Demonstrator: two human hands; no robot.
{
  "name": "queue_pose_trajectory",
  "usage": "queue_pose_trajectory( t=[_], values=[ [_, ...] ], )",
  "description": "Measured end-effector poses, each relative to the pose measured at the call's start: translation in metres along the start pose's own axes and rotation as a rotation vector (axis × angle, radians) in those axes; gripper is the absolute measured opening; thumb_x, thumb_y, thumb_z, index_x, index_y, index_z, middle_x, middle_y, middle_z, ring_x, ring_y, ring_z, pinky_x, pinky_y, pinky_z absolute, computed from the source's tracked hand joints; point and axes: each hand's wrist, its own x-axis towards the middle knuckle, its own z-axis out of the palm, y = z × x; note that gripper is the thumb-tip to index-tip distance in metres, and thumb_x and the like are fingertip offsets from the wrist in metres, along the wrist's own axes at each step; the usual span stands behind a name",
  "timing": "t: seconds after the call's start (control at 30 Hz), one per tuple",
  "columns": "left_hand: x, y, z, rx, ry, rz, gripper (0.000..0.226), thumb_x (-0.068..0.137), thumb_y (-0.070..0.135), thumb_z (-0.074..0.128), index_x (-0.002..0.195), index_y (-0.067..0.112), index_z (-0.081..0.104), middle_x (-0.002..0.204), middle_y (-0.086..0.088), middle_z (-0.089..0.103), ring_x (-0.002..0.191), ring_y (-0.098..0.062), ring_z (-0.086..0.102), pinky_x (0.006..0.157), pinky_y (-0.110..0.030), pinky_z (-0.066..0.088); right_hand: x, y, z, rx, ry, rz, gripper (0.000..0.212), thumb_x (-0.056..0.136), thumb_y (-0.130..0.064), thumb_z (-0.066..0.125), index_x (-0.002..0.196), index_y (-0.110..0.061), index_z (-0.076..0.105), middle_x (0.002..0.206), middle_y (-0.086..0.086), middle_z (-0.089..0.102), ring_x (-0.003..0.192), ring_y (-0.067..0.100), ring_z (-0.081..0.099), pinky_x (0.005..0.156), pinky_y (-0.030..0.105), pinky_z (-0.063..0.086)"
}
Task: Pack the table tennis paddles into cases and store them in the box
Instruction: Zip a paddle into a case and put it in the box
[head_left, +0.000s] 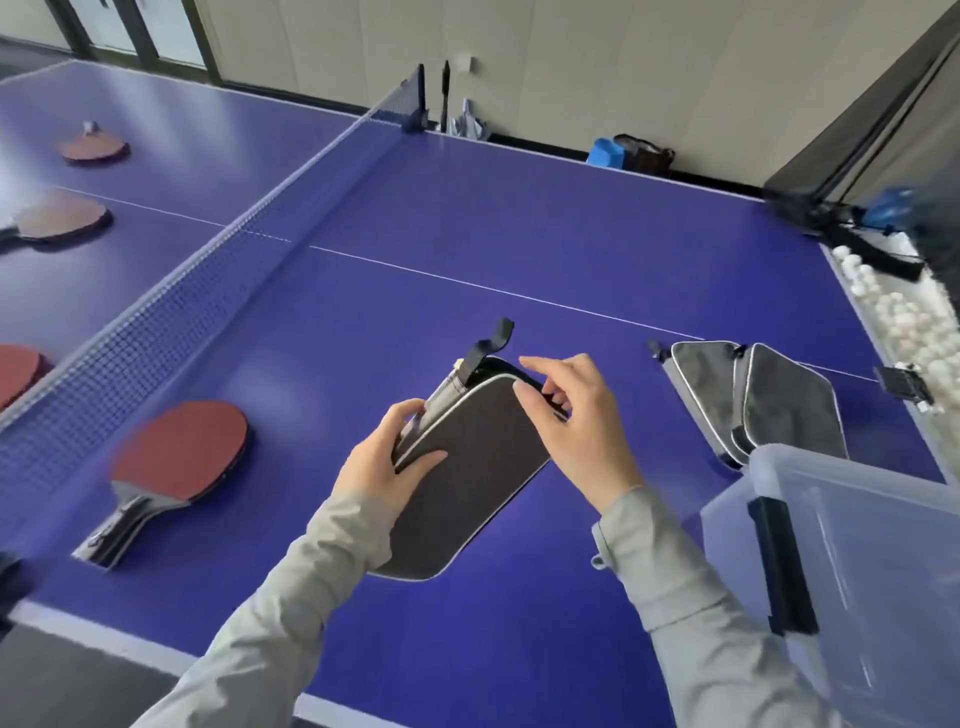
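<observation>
A dark grey paddle case (467, 483) with pale piping is held above the blue table, tilted, with a paddle handle poking out of its far end beside a black strap. My left hand (387, 460) grips the case's left edge. My right hand (576, 426) pinches at the zipper on the case's upper right edge. A red paddle (176, 457) lies on the table to the left. Two more grey cases (753, 405) lie overlapping at the right. A clear plastic box (857, 561) with a black latch stands at the lower right.
The net (171, 306) crosses the blue table (467, 234) from far centre to the left. Beyond it lie three more red paddles (62, 221). A trough of white balls (904, 322) runs along the right table edge. Bags stand by the far wall.
</observation>
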Motion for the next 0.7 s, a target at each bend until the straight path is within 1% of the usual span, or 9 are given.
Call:
queue_pose_trajectory(
  t=[0.03,0.1,0.17,0.27,0.37,0.47,0.53,0.6,0.7],
  values=[
    [0.001,-0.009,-0.016,0.051,-0.032,0.014,0.044,0.080,0.033,0.070,0.104,0.053,0.040,0.088,0.025,0.061,0.085,-0.009,0.061,0.076,-0.028,0.047,0.003,-0.016,0.017,-0.008,-0.032,0.008,0.020,0.089,-0.026,0.062,0.106,-0.019,0.068,0.084,-0.004,0.043,0.080,0.012,0.046,0.073,0.016,0.037],
    [0.002,-0.024,-0.042,0.138,-0.099,0.055,0.043,0.080,0.035,0.069,0.105,0.053,0.038,0.088,0.024,0.061,0.085,-0.012,0.060,0.077,-0.030,0.048,0.006,-0.040,0.043,-0.034,-0.111,0.039,0.007,0.088,-0.025,0.061,0.082,-0.024,0.065,0.077,-0.006,0.039,0.073,0.009,0.043,0.066,0.014,0.034],
    [0.004,-0.036,-0.064,0.215,-0.166,0.090,0.045,0.080,0.037,0.069,0.106,0.053,0.037,0.087,0.023,0.060,0.084,-0.013,0.060,0.078,-0.029,0.047,0.005,-0.055,0.059,-0.052,-0.183,0.078,0.023,0.087,-0.026,0.061,0.067,-0.032,0.054,0.072,-0.007,0.036,0.064,0.007,0.041,0.059,0.013,0.032],
    [0.007,-0.049,-0.084,0.276,-0.271,0.157,0.046,0.079,0.038,0.070,0.108,0.053,0.037,0.088,0.025,0.059,0.084,-0.012,0.058,0.078,-0.028,0.046,0.005,-0.068,0.068,-0.044,-0.328,0.203,0.010,0.085,-0.027,0.063,0.076,-0.030,0.064,0.068,-0.010,0.044,0.061,0.000,0.046,0.058,0.006,0.036],
    [0.009,-0.058,-0.095,0.333,-0.337,0.204,0.049,0.078,0.040,0.070,0.108,0.054,0.034,0.089,0.028,0.057,0.082,-0.007,0.054,0.072,-0.023,0.041,0.005,-0.072,0.071,-0.001,-0.421,0.280,0.009,0.081,-0.017,0.063,0.078,-0.024,0.068,0.067,-0.011,0.059,0.060,-0.005,0.051,0.057,0.002,0.038],
    [0.008,-0.061,-0.098,0.346,-0.356,0.226,0.050,0.077,0.041,0.069,0.112,0.054,0.036,0.091,0.032,0.054,0.082,-0.003,0.051,0.069,-0.018,0.037,0.002,-0.074,0.076,-0.020,-0.403,0.269,0.011,0.077,-0.010,0.063,0.077,-0.020,0.068,0.069,-0.006,0.064,0.058,-0.002,0.051,0.062,0.011,0.042],
    [0.006,-0.062,-0.099,0.335,-0.373,0.233,0.049,0.077,0.041,0.069,0.114,0.052,0.038,0.092,0.031,0.055,0.084,-0.004,0.053,0.073,-0.021,0.040,-0.001,-0.074,0.080,-0.062,-0.353,0.251,0.009,0.075,-0.012,0.065,0.072,-0.021,0.065,0.063,-0.009,0.061,0.056,-0.001,0.050,0.058,0.010,0.040],
    [0.004,-0.065,-0.100,0.325,-0.380,0.232,0.049,0.078,0.040,0.070,0.114,0.051,0.039,0.093,0.030,0.056,0.086,-0.007,0.056,0.077,-0.025,0.044,-0.006,-0.072,0.081,-0.057,-0.265,0.262,0.013,0.073,-0.014,0.068,0.067,-0.023,0.060,0.059,-0.011,0.059,0.056,-0.001,0.051,0.054,0.006,0.037],
    [0.002,-0.065,-0.100,0.312,-0.364,0.237,0.049,0.078,0.038,0.071,0.111,0.053,0.038,0.090,0.028,0.058,0.085,-0.010,0.058,0.079,-0.027,0.046,-0.015,-0.067,0.083,-0.026,-0.101,0.322,0.018,0.071,-0.014,0.066,0.061,-0.019,0.052,0.050,-0.011,0.053,0.055,0.007,0.046,0.052,0.012,0.035]
  ],
)
